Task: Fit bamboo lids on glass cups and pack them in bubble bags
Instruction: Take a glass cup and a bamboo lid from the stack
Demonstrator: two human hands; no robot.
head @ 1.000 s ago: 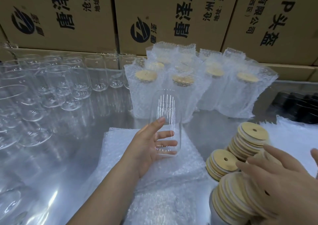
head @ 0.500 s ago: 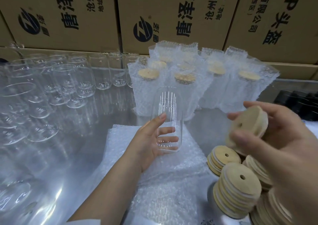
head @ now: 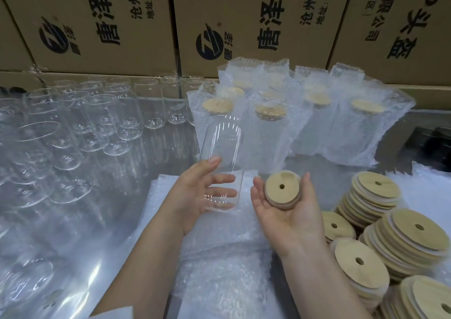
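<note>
My left hand (head: 195,191) grips a clear glass cup (head: 223,147) upright above a stack of flat bubble bags (head: 219,257), thumb on the near side and fingers wrapped behind the glass. My right hand (head: 290,216) is palm up just right of the cup and holds a round bamboo lid (head: 283,190) with a small centre hole, thumb and fingertips curled round its edge. The lid is apart from the cup, below its open mouth.
Stacks of bamboo lids (head: 395,240) lie at the right. Packed cups in bubble bags (head: 317,123) stand behind. Several empty glass cups (head: 97,118) crowd the left on a shiny table (head: 61,257). Cardboard boxes (head: 244,21) wall the back. Dark objects (head: 432,143) sit far right.
My right hand took a lid from the stacks, lifted it, then brought it left and down beside the cup. My left hand kept the cup nearly still.
</note>
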